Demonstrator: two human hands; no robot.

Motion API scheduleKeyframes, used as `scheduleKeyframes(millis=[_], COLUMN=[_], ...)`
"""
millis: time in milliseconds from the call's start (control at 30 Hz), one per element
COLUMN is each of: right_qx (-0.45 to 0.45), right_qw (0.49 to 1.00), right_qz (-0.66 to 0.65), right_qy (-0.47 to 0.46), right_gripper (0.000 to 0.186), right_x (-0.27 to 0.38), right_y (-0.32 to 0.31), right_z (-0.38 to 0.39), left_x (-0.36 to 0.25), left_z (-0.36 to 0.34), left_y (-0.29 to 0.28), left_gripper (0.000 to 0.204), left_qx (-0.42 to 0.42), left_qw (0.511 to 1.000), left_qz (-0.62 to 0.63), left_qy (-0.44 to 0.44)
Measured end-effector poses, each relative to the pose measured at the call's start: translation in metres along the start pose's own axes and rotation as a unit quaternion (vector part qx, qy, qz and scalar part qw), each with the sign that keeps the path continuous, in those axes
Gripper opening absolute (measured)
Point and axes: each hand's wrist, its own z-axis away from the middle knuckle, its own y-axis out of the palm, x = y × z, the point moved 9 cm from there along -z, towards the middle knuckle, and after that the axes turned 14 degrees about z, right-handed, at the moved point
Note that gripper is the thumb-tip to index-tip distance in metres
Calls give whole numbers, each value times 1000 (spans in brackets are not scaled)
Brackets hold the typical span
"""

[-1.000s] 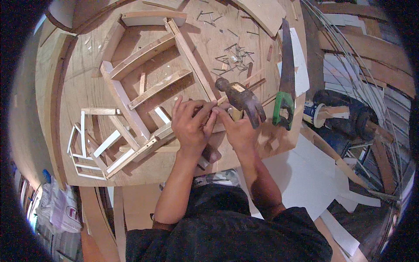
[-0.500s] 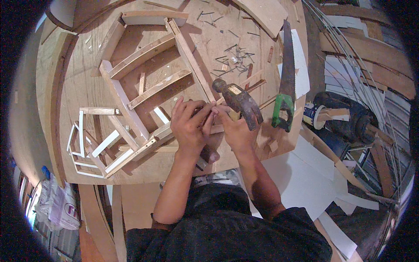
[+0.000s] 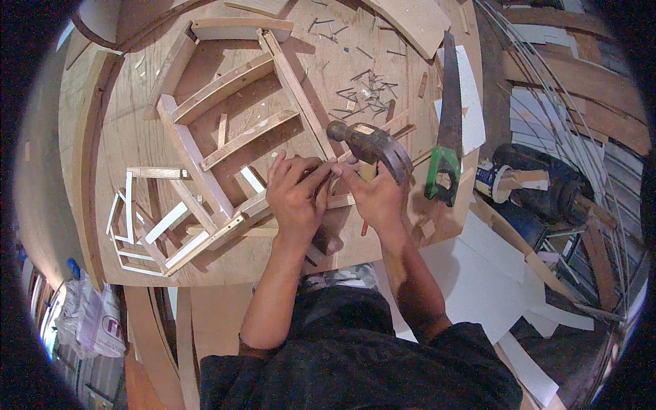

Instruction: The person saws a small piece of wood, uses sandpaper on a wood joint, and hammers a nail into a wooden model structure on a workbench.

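Observation:
My right hand [image 3: 376, 198] is closed round a claw hammer [image 3: 367, 145]. The hammer's dark metal head sticks out above the fingers, and most of the handle is hidden. Thumb and index finger of that hand reach to the near right corner of a wooden frame [image 3: 301, 96]. My left hand [image 3: 297, 188] meets them there, its thumb and fingertips pinched together on the corner. Whatever small thing it pinches is too hidden to name. The frame lies flat, with crosspieces between its long sides. A smaller frame of white-edged strips [image 3: 164, 225] adjoins it at the left.
Loose nails [image 3: 369, 92] lie scattered beyond the hammer. A green-handled handsaw [image 3: 445, 130] rests along the table's right side, over a white sheet [image 3: 470, 102]. Wood boards [image 3: 410, 24] lie at the far edge. Right of the table stand a black machine [image 3: 540, 174] and white sheets [image 3: 492, 273].
The hammer head has turned a little in my right hand. That hand has shifted slightly, its fingertips closer to the left ones, and a small red tip now shows below it.

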Motion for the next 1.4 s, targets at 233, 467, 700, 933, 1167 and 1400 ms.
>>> scheduleKeyframes(millis=[233, 467, 700, 933, 1167, 1400], right_qx=[2, -38, -36, 91, 56, -4], right_qw=[1000, 999, 995, 988, 997, 995], right_qz=[17, -2, -80, -8, 36, 89], right_qy=[-20, -10, 47, 123, 35, -52], right_gripper=[40, 44, 32, 32, 33, 26], right_x=[3, -8, -69, -53, -25, -57], right_y=[-4, -9, -2, 7, -3, 13], right_z=[-3, 17, 72, 98, 94, 115], left_x=[-1, -4, -3, -1, 2, 1], left_z=[-1, -3, -2, -2, 0, 0], left_y=[-1, -1, -3, -3, -2, 0], left_gripper=[25, 25, 25, 23, 21, 21], left_qx=[-2, -8, -9, -12, -23, -31], left_qw=[1000, 1000, 1000, 1000, 1000, 999], left_qz=[-2, 6, 5, 19, 3, 18], left_qy=[4, -2, -2, -5, 11, 16])
